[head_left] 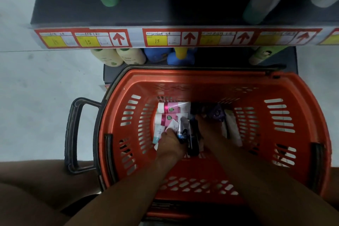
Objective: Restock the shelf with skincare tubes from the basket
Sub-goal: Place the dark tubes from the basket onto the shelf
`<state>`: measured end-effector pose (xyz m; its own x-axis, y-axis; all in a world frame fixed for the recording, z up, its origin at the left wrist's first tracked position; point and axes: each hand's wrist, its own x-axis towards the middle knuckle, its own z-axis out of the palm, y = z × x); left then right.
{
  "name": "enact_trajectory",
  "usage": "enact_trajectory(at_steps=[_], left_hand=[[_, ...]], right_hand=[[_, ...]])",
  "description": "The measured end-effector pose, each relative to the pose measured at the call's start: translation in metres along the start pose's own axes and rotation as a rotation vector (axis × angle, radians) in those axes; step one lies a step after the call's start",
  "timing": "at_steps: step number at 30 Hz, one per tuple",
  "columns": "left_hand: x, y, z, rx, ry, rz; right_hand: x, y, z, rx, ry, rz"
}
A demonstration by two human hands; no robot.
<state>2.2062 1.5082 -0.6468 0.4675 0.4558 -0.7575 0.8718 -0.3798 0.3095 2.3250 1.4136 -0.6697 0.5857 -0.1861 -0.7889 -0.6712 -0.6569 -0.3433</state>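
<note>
I note both hands down in the red slotted plastic basket (132, 86), which stands right under the dark shelf edge with red-and-yellow price labels (117, 37), presumably to keep the lift short. My left hand (171, 142) grips several tubes at once, among them a silver-and-black tube (182, 133). The right hand (203, 124) lies in shadow; I cannot tell its fingers' state. Two pink-and-white tubes (174, 108) lie on the basket floor (shelf spot above looks vacant).

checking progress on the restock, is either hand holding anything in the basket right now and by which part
The left hand holds a few tubes, its grip around their lower, cap ends. The right hand reaches among the items in the red basket; whether it holds anything cannot be told.
</note>
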Motion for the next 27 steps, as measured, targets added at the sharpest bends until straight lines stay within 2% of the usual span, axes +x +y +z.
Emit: enact_trajectory(at_steps=[5, 11, 15, 21, 27], left_hand=[[-0.003, 0.003, -0.008, -0.066, -0.045, -0.065], [-0.01, 0.009, -0.018, -0.17, -0.089, -0.137], [-0.018, 0.015, -0.035, -0.306, -0.121, -0.125], [-0.038, 0.021, -0.057, -0.559, -0.063, -0.088], [-0.069, 0.035, -0.088, -0.715, -0.057, -0.028]], right_hand=[[-0.008, 0.002, -0.018, 0.325, -0.21, 0.101], [-0.022, 0.007, -0.04, 0.404, -0.283, 0.082], [-0.037, 0.013, -0.055, 0.386, -0.375, -0.018], [-0.073, 0.006, -0.075, 0.313, -0.421, -0.169], [-0.1, 0.002, -0.091, 0.218, -0.308, -0.329]])
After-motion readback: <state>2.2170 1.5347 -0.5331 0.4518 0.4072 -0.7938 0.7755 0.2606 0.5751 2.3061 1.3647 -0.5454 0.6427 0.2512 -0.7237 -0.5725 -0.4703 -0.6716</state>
